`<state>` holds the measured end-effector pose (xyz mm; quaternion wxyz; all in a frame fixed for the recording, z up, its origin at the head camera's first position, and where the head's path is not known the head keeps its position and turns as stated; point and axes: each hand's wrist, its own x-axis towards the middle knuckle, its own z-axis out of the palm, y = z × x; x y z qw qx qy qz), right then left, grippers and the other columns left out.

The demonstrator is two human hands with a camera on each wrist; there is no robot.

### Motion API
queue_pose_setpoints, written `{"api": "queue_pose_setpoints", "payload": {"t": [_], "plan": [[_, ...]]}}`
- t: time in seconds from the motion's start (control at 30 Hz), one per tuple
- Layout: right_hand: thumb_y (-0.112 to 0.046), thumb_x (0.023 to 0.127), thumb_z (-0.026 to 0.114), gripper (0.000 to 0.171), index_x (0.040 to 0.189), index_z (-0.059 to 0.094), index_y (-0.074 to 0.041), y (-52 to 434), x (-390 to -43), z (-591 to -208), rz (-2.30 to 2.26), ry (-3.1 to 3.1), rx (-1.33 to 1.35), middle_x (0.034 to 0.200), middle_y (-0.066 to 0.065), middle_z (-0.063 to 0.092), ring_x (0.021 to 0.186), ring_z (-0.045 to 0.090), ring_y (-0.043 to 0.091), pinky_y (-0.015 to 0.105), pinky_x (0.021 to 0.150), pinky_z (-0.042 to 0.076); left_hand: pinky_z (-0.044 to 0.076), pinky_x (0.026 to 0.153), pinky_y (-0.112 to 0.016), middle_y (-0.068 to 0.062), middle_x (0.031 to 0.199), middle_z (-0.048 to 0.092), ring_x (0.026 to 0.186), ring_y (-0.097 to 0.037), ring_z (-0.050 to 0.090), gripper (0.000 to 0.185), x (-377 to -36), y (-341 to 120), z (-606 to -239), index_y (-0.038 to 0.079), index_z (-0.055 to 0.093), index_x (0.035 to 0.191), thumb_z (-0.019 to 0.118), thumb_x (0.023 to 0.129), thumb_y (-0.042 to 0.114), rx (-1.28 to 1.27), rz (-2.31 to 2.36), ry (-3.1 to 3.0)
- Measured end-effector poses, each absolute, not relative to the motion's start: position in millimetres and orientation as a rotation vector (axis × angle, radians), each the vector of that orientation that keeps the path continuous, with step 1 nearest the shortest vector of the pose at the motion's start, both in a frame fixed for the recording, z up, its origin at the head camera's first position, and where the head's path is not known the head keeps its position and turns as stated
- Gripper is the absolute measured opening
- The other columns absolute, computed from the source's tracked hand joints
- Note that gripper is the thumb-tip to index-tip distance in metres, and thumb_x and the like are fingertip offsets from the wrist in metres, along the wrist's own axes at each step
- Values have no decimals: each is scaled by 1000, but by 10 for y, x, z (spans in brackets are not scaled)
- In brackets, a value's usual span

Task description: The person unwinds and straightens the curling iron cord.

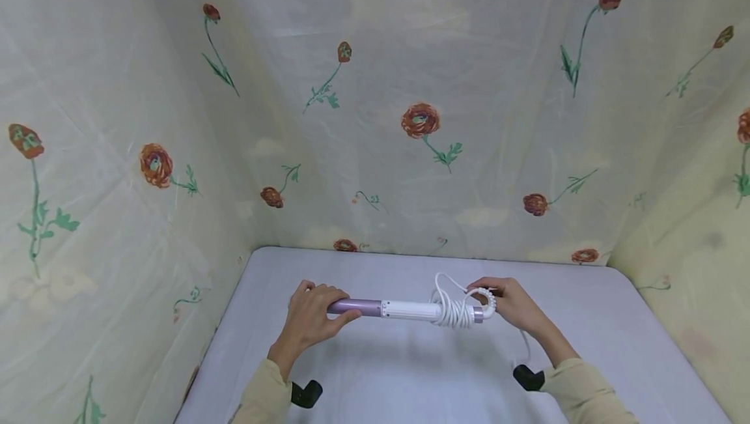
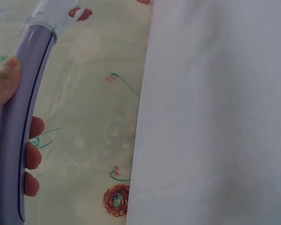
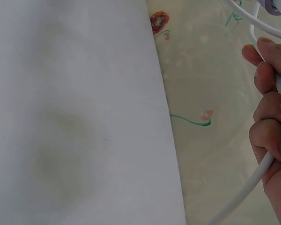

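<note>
Lilac barrel of the curling iron point(image 1: 410, 310), above the table point(image 1: 410, 378), sits gripped in my left hand point(image 1: 309, 316); my right hand point(image 1: 511, 303) pinches its white cord point(image 1: 454, 307). Cord's far end is hidden.

Curling iron point(image 1: 404, 309) above table point(image 1: 410, 378), between hands
</note>
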<state>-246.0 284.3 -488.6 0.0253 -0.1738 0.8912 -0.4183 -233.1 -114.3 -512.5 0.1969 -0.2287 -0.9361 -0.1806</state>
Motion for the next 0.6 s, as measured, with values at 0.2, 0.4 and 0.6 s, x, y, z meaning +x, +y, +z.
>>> {"api": "queue_pose_setpoints", "payload": {"t": [0.2,0.4,0.6], "plan": [[-11,90,62,19,106,68,-4,2878,-2465,-4839,-1324,2759,-555,102,15,69,83,62,4,22,70,51,35,79,-32,11,79,70,67,-4,48,45,-2321,-1146,-5107,25,73,93,60,79,66,-639,-503,-2618],[-23,92,61,23,107,69,-6,2896,-2460,-4769,-1294,2774,-507,100,12,69,83,63,15,27,71,54,35,78,-30,12,79,70,66,-3,47,47,-2319,-1155,-5115,25,73,93,58,79,68,-646,-489,-2608],[-30,92,61,26,105,70,-10,2884,-2463,-4708,-1229,2846,-484,98,7,70,79,60,9,23,70,51,35,78,-30,12,79,69,66,-3,47,49,-2328,-1161,-5127,26,73,93,56,79,69,-649,-498,-2604]]}}
